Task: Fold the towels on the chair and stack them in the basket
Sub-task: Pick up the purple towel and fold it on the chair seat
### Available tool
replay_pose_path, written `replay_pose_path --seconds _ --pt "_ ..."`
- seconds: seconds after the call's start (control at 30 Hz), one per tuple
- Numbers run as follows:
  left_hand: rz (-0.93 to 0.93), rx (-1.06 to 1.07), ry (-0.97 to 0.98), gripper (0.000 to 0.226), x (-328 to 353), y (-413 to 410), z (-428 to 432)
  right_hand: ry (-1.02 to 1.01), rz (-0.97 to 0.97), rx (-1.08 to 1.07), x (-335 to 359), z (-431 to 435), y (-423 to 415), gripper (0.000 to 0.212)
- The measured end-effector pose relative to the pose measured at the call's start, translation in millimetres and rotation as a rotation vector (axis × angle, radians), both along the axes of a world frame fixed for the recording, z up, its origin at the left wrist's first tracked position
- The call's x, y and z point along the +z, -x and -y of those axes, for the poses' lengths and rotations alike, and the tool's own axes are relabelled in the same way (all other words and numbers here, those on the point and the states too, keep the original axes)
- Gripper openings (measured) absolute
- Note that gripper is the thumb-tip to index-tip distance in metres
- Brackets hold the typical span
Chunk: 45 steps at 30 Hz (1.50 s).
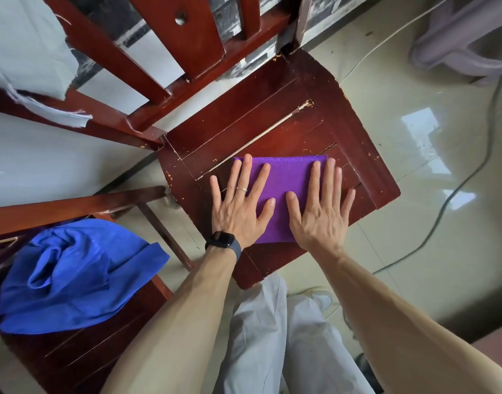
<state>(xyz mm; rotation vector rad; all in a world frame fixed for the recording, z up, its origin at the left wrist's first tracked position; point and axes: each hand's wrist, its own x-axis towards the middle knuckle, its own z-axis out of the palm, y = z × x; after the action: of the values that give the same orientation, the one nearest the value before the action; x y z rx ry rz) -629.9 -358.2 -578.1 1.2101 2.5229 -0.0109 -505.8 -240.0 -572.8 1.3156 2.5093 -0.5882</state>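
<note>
Both hands, L [238, 207] & R [319, 213], fingers spread flat on folded purple towel [289, 177] on chair seat [272, 123]: press creases evenly, edges squared.

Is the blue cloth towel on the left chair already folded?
No, the blue cloth towel lies crumpled on the red-brown wooden chair.

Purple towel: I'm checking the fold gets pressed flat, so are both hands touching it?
Touching. The head view shows the left hand and right hand lying flat, fingers spread, on the purple towel.
</note>
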Motion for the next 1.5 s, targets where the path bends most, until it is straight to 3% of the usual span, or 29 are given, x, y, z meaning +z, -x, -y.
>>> replay_pose_path --seconds 0.17,0.23,0.3,0.4,0.47,0.53,0.63,0.77,0.93,1.07,1.27,1.5 --pt "0.009 0.243 -0.068 0.068 23.8 0.6 14.2 0.029 -0.056 -0.179 27.3 -12.9 -1.0 0.069" --pt "0.197 0.547 -0.245 0.061 34.1 3.3 13.9 0.186 -0.159 -0.375 35.9 -27.6 2.1 0.065" --pt "0.514 0.858 -0.358 0.047 43.8 7.4 6.3 0.408 -0.177 -0.587 40.1 -40.4 5.6 0.057" --pt "0.718 1.054 -0.301 0.034 45.6 18.9 -0.8 0.601 -0.116 -0.748 38.7 -56.7 9.0 0.044" --pt "0.822 1.117 -0.278 0.038 42.6 28.2 -1.6 0.677 -0.12 -0.77 34.1 -66.6 8.1 0.038" --pt "0.912 1.112 -0.224 0.042 39.3 38.5 -0.7 0.745 -0.133 -0.752 31.6 -74.2 6.0 0.036" --pt "1.028 1.049 -0.196 0.027 38.3 51.2 3.2 0.798 -0.162 -0.708 34.0 -78.5 4.2 0.033" --pt "1.085 0.96 -0.217 0.026 44.9 58.1 7.3 0.845 -0.235 -0.702 39.2 -72.2 0.0 0.022" --pt "1.268 0.893 -0.262 0.038 58.3 62.9 16.6 1.051 -0.358 -0.719 59.4 -74.8 -15.1 0.027" --pt "1.402 0.832 -0.302 0.035 91.3 58.7 15.6 1.237 -0.403 -0.648 94.7 -85.4 -33.2 0.044" --pt "1.498 0.759 -0.405 0.037 172.5 33.2 -6.5 1.234 -0.535 -0.637 186.4 -104.0 -66.3 0.045" --pt "1.552 0.59 -0.458 0.038 327.9 -5.4 -69.5 1.078 -0.752 -0.702 352.4 -133.0 -133.5 0.048"
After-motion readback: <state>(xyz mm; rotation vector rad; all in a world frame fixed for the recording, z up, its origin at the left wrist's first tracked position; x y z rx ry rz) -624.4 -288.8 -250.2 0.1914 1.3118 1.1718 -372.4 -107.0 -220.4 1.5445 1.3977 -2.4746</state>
